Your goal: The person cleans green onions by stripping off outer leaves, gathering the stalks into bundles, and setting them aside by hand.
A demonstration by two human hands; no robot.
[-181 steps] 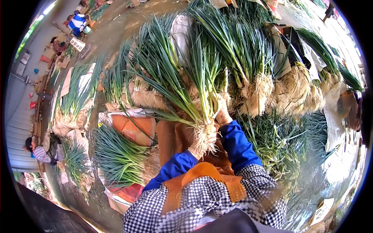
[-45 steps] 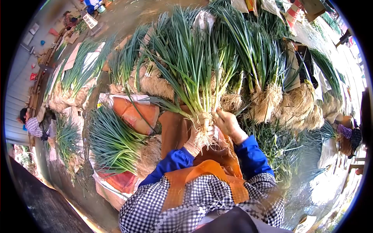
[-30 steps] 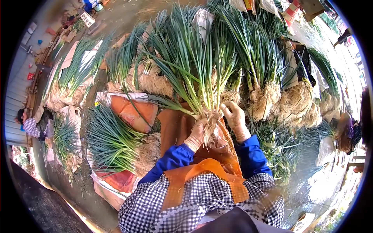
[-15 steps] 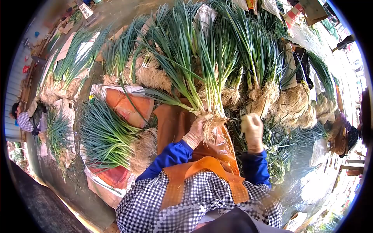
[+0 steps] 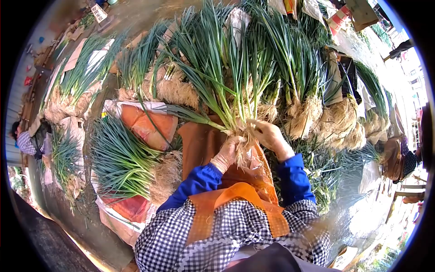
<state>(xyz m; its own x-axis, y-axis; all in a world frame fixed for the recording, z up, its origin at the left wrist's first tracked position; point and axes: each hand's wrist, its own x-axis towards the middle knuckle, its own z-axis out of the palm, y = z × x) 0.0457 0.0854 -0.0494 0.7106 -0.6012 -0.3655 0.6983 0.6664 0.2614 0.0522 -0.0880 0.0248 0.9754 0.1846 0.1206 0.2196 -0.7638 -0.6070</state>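
A bunch of green onions [image 5: 222,90] stands over my lap, leaves pointing away and pale roots toward me. My left hand [image 5: 229,152] is wrapped round the bunch at its root end. Against the right side of the stem bases, my right hand [image 5: 267,135] has its fingers bent together; what they pinch, if anything, is too small to make out. An orange-brown apron [image 5: 199,138] lies under the bunch.
Left of my lap, a green onion pile [image 5: 122,158] rests on sacking beside an orange bag [image 5: 149,124]. More rooted bundles [image 5: 337,120] line the far side. Loose leaves [image 5: 321,177] lie at right. People sit at the far left and far right.
My right hand moved away from the stem bases to the right, closed, and has come back to them. My left hand still grips the bunch. The view has shifted slightly.
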